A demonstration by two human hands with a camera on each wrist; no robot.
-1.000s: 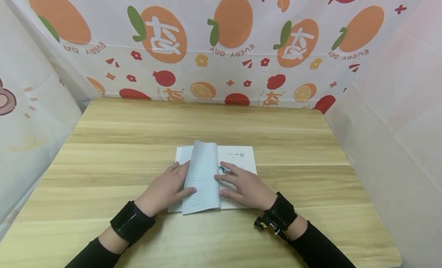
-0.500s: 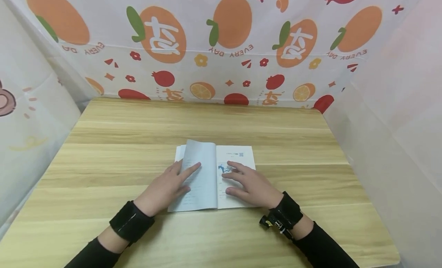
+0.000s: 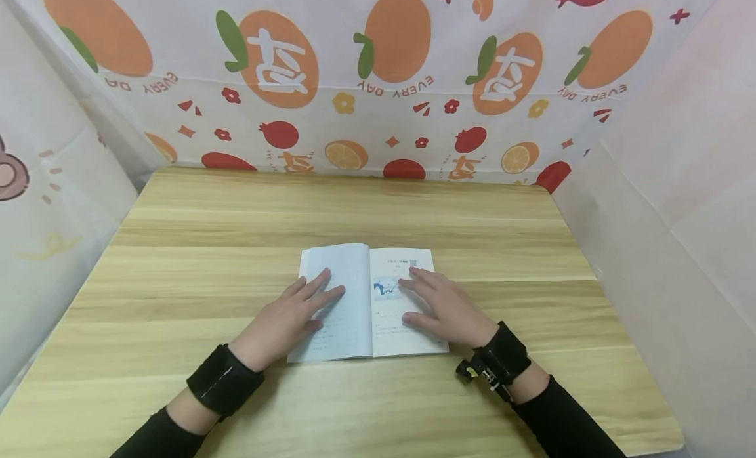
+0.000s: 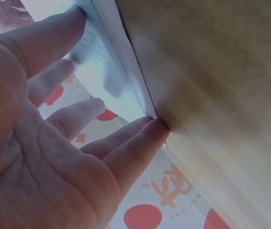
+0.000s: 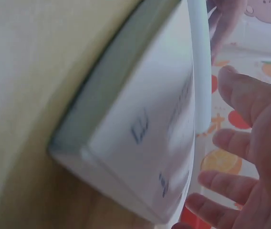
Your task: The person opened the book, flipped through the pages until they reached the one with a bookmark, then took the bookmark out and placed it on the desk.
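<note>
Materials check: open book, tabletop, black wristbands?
Book: matte paper, judging by the printed pages and the page block's layered-looking edge in the right wrist view.
Tabletop: wood or wood-look laminate; pale streaky grain, smooth surface. Can't tell which.
Wristbands: probably synthetic fabric or soft plastic; they wrap the wrists, and the left one shows a glossy streak.

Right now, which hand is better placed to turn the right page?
Probably the right hand: it is over the right page, while the left hand is over the left page.
</note>
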